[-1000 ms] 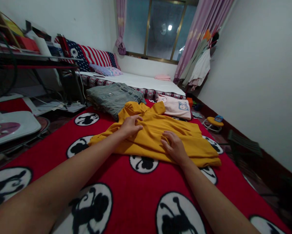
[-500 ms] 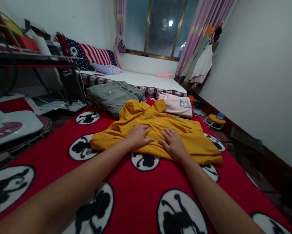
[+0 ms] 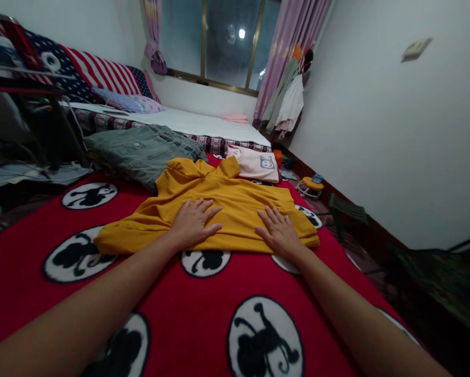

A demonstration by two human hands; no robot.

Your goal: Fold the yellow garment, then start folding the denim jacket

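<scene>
A mustard-yellow collared shirt (image 3: 235,196) lies spread on a red blanket (image 3: 196,314) printed with white circles and dark monkey figures. Its collar points away from me. My left hand (image 3: 193,222) rests flat on the shirt's left-middle part, fingers spread. On the right part, near the shirt's close edge, my right hand (image 3: 278,230) also lies flat with fingers apart. Neither hand grips the cloth. Some creases run across the fabric around my left hand.
Behind the shirt are a folded denim garment (image 3: 141,152) and a folded pink garment (image 3: 254,163) with a smiley print. Farther back stands a bed with a white top (image 3: 203,123). A yellow-topped stool (image 3: 311,184) and a dark folding stool (image 3: 347,209) stand to the right.
My hands have moved farther apart across the shirt, the right one toward its right end. The shirt's right part lies smoother. The view has turned to the right.
</scene>
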